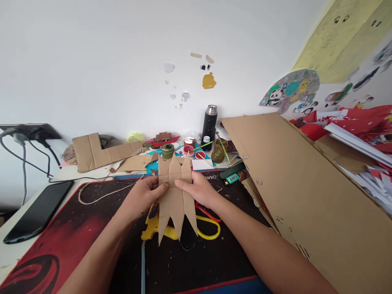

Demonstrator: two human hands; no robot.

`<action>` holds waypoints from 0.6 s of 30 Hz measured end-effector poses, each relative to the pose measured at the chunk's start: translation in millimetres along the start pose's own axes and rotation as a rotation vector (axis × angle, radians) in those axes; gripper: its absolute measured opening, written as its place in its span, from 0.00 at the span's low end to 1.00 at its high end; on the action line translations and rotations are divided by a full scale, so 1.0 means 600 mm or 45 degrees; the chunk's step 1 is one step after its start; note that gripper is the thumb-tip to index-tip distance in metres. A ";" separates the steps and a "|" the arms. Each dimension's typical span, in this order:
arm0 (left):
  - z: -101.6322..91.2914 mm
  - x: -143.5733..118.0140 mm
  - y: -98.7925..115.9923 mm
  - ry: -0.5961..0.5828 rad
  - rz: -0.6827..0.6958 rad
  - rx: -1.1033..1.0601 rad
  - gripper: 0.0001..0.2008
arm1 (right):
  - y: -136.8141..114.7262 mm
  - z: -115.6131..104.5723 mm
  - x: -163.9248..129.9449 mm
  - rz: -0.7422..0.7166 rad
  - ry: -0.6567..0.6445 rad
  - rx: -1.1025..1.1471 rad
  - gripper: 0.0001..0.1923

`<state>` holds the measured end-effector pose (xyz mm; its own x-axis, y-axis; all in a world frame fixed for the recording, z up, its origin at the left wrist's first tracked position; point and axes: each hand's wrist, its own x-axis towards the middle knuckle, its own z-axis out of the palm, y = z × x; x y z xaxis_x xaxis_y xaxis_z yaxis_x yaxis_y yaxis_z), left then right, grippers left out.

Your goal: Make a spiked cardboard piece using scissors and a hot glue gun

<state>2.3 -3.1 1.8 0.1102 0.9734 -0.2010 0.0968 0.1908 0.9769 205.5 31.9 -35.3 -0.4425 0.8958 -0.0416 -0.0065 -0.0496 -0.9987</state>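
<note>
Between my two hands is a piece of brown cardboard [175, 200] cut into pointed spikes at its top and bottom ends, with vertical crease lines. My left hand [148, 192] grips its left edge, thumb on the front face and fingers behind. On the opposite edge my right hand [199, 188] pinches it the same way. Below and partly hidden by the cardboard lie scissors with a yellow and red handle [211, 228]. A yellow glue gun [150, 228] shows at the lower left of the cardboard, its grey cord running toward me.
Paint jars [167, 151], a black thermos [210, 124] and cardboard scraps [134, 162] line the wall side. A large cardboard sheet [294, 175] leans at right. A phone [38, 210] lies at left, near a loop of twine [101, 200] on the dark mat [190, 273].
</note>
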 end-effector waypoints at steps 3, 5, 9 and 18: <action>-0.001 0.000 0.000 -0.027 -0.015 0.044 0.26 | 0.003 0.002 0.001 0.031 0.028 0.025 0.15; -0.002 0.001 -0.002 -0.029 -0.010 0.083 0.27 | 0.006 0.002 0.003 0.012 0.038 -0.002 0.15; -0.006 0.004 -0.009 -0.015 -0.012 0.182 0.28 | 0.011 0.003 0.005 -0.043 0.060 -0.138 0.15; -0.006 0.008 -0.022 0.068 0.013 0.347 0.21 | 0.009 0.010 -0.001 -0.098 0.131 -0.244 0.14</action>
<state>-2.1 -0.2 -11.9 0.0608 0.9817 -0.1803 0.3593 0.1470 0.9216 200.0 28.5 -40.6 -0.3535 0.9345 0.0421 0.1379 0.0966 -0.9857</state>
